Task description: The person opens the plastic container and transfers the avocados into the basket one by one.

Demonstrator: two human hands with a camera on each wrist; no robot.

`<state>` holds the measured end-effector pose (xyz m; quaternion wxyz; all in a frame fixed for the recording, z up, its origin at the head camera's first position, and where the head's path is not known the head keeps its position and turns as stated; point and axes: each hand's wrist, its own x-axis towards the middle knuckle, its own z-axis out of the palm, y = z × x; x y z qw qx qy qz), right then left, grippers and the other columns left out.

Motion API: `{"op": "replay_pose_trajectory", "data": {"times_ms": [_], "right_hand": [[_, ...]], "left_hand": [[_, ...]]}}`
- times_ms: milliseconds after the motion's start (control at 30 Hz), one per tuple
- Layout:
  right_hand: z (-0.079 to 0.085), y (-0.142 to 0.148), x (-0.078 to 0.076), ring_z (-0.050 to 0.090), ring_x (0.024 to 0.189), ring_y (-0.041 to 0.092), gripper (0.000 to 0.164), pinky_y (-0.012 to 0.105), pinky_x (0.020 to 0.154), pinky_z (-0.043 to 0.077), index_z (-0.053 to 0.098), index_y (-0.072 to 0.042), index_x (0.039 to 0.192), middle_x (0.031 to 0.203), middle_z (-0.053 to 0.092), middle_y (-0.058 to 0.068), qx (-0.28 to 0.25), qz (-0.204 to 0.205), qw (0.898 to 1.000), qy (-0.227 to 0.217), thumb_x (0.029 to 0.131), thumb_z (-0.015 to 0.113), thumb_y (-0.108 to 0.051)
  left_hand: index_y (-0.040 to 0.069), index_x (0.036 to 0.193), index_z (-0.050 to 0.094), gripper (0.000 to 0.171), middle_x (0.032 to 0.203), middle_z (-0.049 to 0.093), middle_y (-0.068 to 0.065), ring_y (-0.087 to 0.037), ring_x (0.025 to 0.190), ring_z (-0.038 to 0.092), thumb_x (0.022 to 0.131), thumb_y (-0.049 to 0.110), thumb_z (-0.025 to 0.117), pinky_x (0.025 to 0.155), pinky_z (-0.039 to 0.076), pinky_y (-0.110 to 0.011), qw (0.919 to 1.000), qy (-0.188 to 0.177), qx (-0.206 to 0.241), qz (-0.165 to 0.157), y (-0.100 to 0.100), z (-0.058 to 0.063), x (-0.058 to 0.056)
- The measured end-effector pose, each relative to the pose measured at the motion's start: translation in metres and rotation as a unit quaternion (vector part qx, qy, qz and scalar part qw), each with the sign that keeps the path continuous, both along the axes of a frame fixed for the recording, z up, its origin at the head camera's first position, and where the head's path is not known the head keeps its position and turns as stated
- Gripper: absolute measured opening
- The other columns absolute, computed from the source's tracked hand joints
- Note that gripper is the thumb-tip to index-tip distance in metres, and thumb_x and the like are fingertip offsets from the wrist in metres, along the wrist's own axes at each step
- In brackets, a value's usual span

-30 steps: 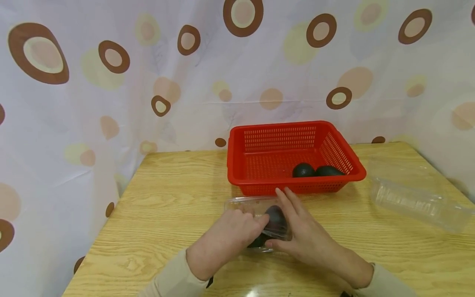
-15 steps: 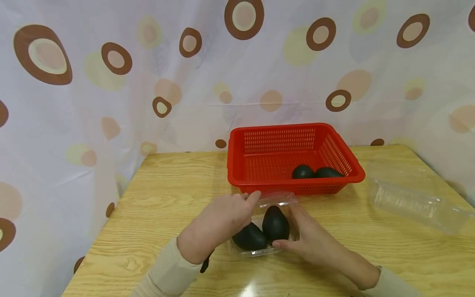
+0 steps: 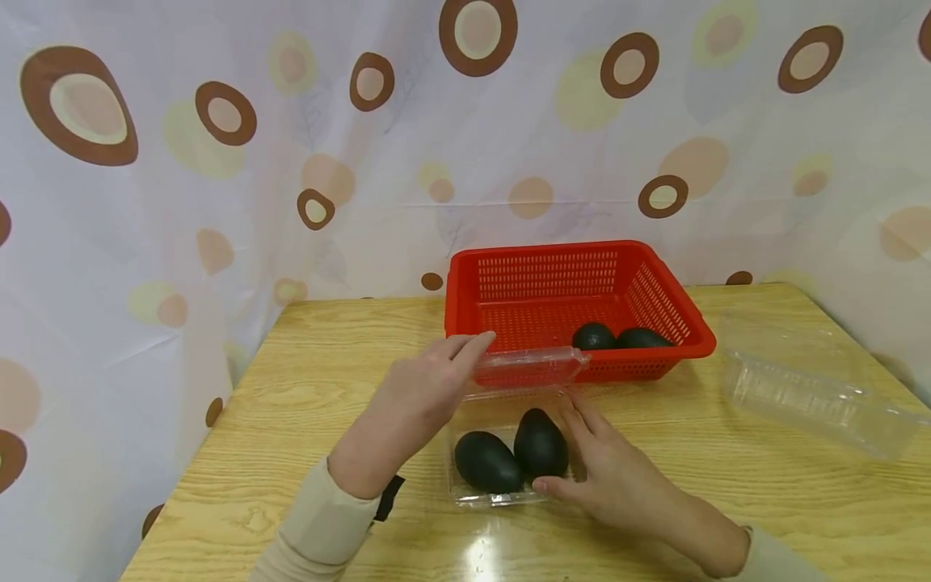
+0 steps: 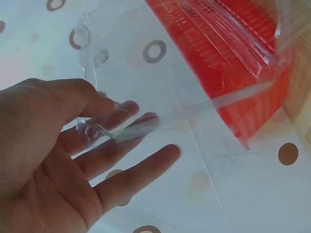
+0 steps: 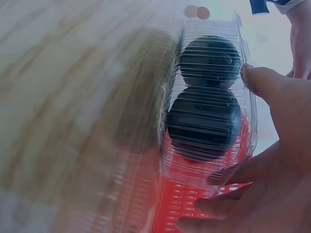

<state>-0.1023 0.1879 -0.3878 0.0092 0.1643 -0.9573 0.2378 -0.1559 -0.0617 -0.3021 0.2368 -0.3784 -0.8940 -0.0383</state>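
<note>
A clear plastic clamshell container (image 3: 502, 499) sits on the table with two dark, smooth avocados inside, a left one (image 3: 487, 463) lying slanted and a right one (image 3: 541, 444) pointing away from me. Its hinged lid (image 3: 534, 368) stands raised at the back, in front of the red basket. My left hand (image 3: 407, 404) pinches the lid's left edge; the left wrist view shows the thumb (image 4: 97, 99) on one side and fingers behind the clear plastic. My right hand (image 3: 618, 477) holds the base's right side, thumb at the front rim and fingers farther back.
Behind the container stands a red plastic basket (image 3: 465, 347) holding two more avocados (image 3: 594, 336) near its front right. Another clear clamshell (image 3: 807, 400) lies opened on the table's right. A patterned curtain (image 3: 393, 137) hangs behind the wooden table (image 3: 313, 388).
The lid has swung up and back from over the avocados, with my left hand moving up and away from me. The right hand has stayed at the container's right side.
</note>
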Motion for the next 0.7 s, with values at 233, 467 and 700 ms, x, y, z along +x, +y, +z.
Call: {"op": "replay_pose_trajectory", "data": {"times_ms": [233,467,700], "right_hand": [[0.004,0.0,0.003,0.052,0.128,0.048,0.115,0.06,0.099,0.048,0.039,0.005,0.148,0.158,0.032,0.025,0.056,-0.018,0.998,0.016,0.076,0.055,-0.083],[0.008,-0.002,0.003,0.057,0.12,0.046,0.118,0.06,0.095,0.05,0.04,0.001,0.149,0.151,0.041,0.024,0.084,-0.031,0.996,0.022,0.071,0.059,-0.085],[0.009,-0.002,0.003,0.06,0.115,0.045,0.121,0.059,0.091,0.053,0.039,-0.001,0.151,0.149,0.044,0.024,0.103,-0.036,0.994,0.028,0.069,0.058,-0.088]], "left_hand": [[0.014,0.138,0.055,0.057,0.132,0.062,-0.008,-0.024,0.121,0.059,0.085,0.008,0.073,0.103,0.051,-0.038,0.9954,0.07,0.058,-0.03,-0.007,-0.004,0.003],[0.012,0.128,0.062,0.048,0.125,0.059,-0.009,-0.025,0.115,0.053,0.081,0.006,0.07,0.102,0.048,-0.032,0.986,0.121,0.103,-0.05,-0.005,-0.024,0.009],[0.007,0.121,0.066,0.043,0.116,0.063,-0.009,-0.024,0.107,0.057,0.078,0.004,0.071,0.095,0.052,-0.028,0.982,0.136,0.124,-0.044,-0.008,-0.04,0.014]]}}
